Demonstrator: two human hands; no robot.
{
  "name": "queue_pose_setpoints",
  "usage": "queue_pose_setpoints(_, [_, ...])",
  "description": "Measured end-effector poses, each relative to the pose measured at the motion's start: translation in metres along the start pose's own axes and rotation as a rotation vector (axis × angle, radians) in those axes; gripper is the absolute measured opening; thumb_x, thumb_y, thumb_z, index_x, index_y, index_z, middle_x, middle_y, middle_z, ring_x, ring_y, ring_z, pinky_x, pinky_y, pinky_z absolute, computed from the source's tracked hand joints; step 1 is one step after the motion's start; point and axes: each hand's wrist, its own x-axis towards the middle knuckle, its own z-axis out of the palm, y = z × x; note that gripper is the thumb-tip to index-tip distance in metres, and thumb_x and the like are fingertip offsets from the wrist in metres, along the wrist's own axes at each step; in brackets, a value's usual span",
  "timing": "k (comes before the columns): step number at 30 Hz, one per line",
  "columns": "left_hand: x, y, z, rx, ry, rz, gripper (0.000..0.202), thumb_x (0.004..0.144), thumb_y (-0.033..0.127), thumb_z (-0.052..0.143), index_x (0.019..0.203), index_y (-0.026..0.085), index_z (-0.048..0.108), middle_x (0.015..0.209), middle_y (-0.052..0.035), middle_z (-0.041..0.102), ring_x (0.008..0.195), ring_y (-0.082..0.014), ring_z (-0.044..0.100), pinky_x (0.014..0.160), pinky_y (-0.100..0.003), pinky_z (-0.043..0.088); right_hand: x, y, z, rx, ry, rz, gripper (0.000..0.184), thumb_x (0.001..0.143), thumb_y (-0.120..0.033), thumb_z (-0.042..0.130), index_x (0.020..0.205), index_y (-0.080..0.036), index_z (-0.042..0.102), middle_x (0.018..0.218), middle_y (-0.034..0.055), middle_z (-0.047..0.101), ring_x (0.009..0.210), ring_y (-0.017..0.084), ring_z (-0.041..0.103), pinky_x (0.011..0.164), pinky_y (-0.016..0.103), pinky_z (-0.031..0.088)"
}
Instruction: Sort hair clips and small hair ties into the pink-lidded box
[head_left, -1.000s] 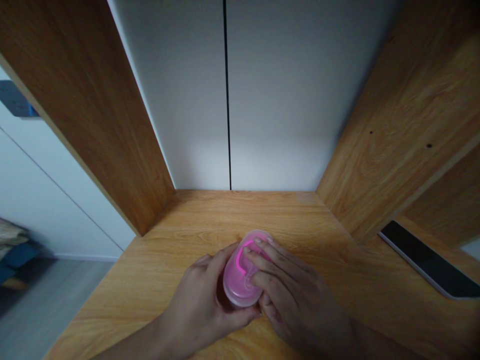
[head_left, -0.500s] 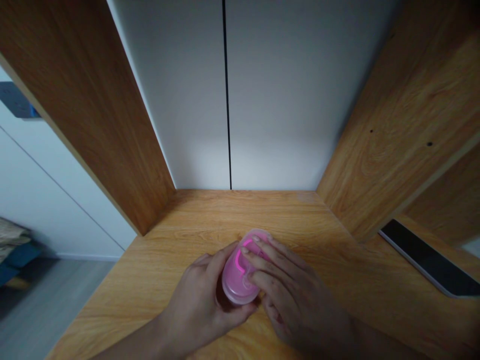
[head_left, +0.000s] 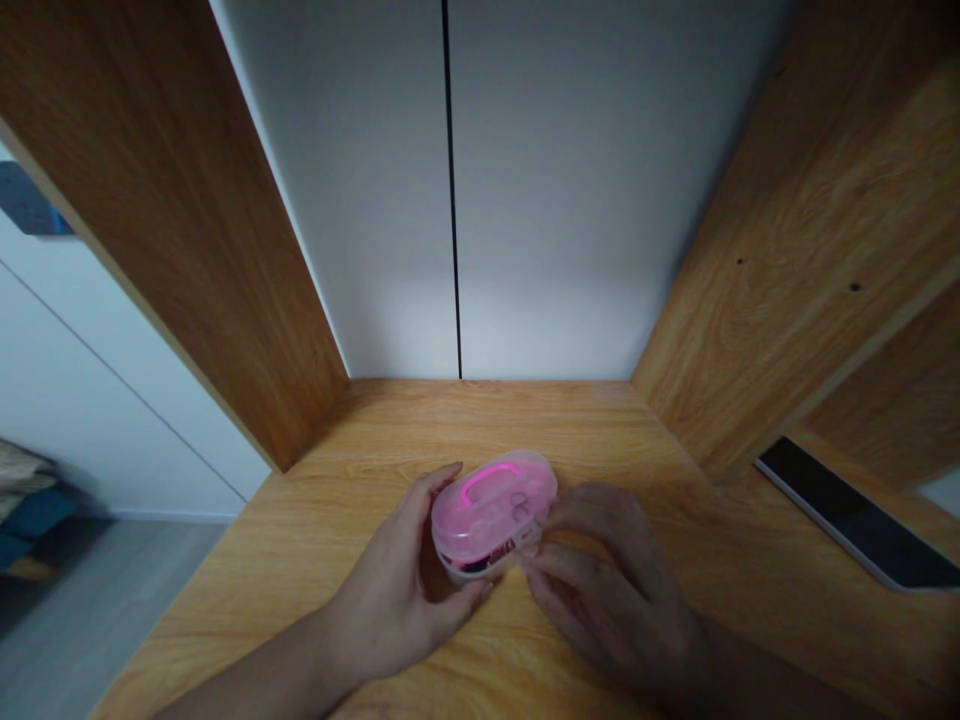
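Head view: pink translucent plastic oval case (head_left: 493, 510), tilted, cradled in the left hand (head_left: 394, 590), thumb along its far side. Right hand (head_left: 607, 590), fingers curled narrowly, tips at the case's lower edge; whether it grips is unclear. Wooden surface (head_left: 375, 450) lies beneath both hands. Dark contents inside are hard to make out.

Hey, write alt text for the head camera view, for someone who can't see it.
The left hand cups one end of a translucent pink oval plastic case while the right hand has its fingertips at the other end, over a wooden shelf. Dark contents show through the case's lower edge.
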Motion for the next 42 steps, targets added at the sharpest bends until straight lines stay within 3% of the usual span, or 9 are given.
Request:
queue_pose_setpoints(4, [0.0, 0.0, 0.0, -0.052, 0.018, -0.013, 0.081, 0.081, 0.02, 0.073, 0.146, 0.026, 0.026, 0.137, -0.0143, 0.055, 0.123, -0.0305, 0.059, 0.109, -0.052, 0.046, -0.002, 0.001, 0.0, -0.024, 0.025, 0.052, 0.02, 0.082, -0.009, 0.071, 0.099, -0.019, 0.065, 0.089, 0.004, 0.064, 0.081, 0.019, 0.06, 0.071, 0.034, 0.05])
queue_pose_setpoints(10, [0.002, 0.003, -0.002, -0.042, 0.02, -0.013, 0.073, 0.084, 0.019, 0.068, 0.146, 0.025, 0.028, 0.138, -0.0148, 0.055, 0.124, -0.0287, 0.059, 0.109, -0.05, 0.047, 0.003, 0.007, 0.002, -0.149, -0.08, 0.061, 0.032, 0.092, -0.028, 0.067, 0.122, -0.018, 0.059, 0.116, 0.012, 0.066, 0.117, 0.028, 0.059, 0.096, 0.044, 0.047])
queue_pose_setpoints(13, [0.002, 0.002, -0.002, -0.046, 0.023, -0.014, 0.072, 0.085, 0.018, 0.066, 0.146, 0.025, 0.028, 0.14, -0.0144, 0.054, 0.125, -0.0282, 0.058, 0.11, -0.05, 0.046, 0.005, 0.01, 0.002, -0.138, -0.13, 0.037, 0.026, 0.097, -0.032, 0.061, 0.119, -0.018, 0.061, 0.112, 0.0093, 0.071, 0.114, 0.025, 0.061, 0.097, 0.042, 0.046])
queue_pose_setpoints(20, [-0.001, -0.002, -0.001, -0.016, 0.039, -0.029, 0.073, 0.086, 0.02, 0.066, 0.148, 0.026, 0.028, 0.143, -0.0132, 0.052, 0.127, -0.0287, 0.057, 0.112, -0.051, 0.045, 0.011, 0.009, -0.001, -0.098, -0.115, 0.012, 0.02, 0.1, -0.033, 0.056, 0.11, -0.019, 0.066, 0.102, 0.006, 0.074, 0.099, 0.02, 0.065, 0.088, 0.035, 0.048])
queue_pose_setpoints(29, [-0.001, -0.004, -0.004, -0.063, -0.009, -0.072, 0.078, 0.087, 0.023, 0.07, 0.15, 0.029, 0.023, 0.146, -0.0126, 0.049, 0.131, -0.0276, 0.053, 0.115, -0.052, 0.04, 0.001, 0.009, -0.003, -0.152, -0.027, 0.058, 0.018, 0.094, -0.027, 0.066, 0.111, -0.022, 0.065, 0.109, 0.0071, 0.07, 0.109, 0.025, 0.062, 0.093, 0.042, 0.046])
queue_pose_setpoints(32, [-0.001, -0.005, -0.003, -0.106, -0.011, -0.078, 0.082, 0.088, 0.02, 0.068, 0.152, 0.029, 0.018, 0.144, -0.0134, 0.051, 0.13, -0.0275, 0.055, 0.114, -0.054, 0.041, 0.0, 0.006, -0.003, -0.174, 0.073, 0.12, 0.012, 0.089, -0.022, 0.07, 0.1, -0.024, 0.066, 0.09, 0.0036, 0.067, 0.086, 0.022, 0.063, 0.08, 0.038, 0.046])
queue_pose_setpoints(35, [-0.001, -0.006, -0.003, -0.101, -0.014, -0.07, 0.084, 0.09, 0.019, 0.065, 0.155, 0.029, 0.012, 0.143, -0.015, 0.052, 0.13, -0.0284, 0.054, 0.114, -0.056, 0.039, 0.002, 0.007, -0.001, -0.094, 0.047, 0.162, 0.006, 0.091, -0.02, 0.067, 0.09, -0.023, 0.062, 0.073, -0.0021, 0.065, 0.067, 0.016, 0.061, 0.073, 0.036, 0.043])
queue_pose_setpoints(38, [-0.001, -0.007, -0.003, -0.084, -0.011, -0.067, 0.088, 0.093, 0.019, 0.06, 0.157, 0.03, 0.0, 0.144, -0.0165, 0.051, 0.131, -0.0293, 0.054, 0.112, -0.059, 0.04, 0.001, 0.011, 0.004, -0.076, 0.042, 0.211, 0.012, 0.092, -0.025, 0.066, 0.102, -0.024, 0.059, 0.088, 0.0012, 0.071, 0.082, 0.02, 0.067, 0.083, 0.039, 0.045])
queue_pose_setpoints(42, [0.001, -0.008, -0.003, -0.077, 0.003, -0.043, 0.091, 0.096, 0.02, 0.056, 0.156, 0.033, -0.011, 0.15, -0.0155, 0.045, 0.138, -0.0281, 0.048, 0.115, -0.058, 0.037, -0.004, 0.016, 0.01, -0.085, -0.05, 0.239, 0.051, 0.09, -0.04, 0.066, 0.131, -0.017, 0.046, 0.123, 0.0151, 0.064, 0.116, 0.03, 0.059, 0.098, 0.049, 0.043])
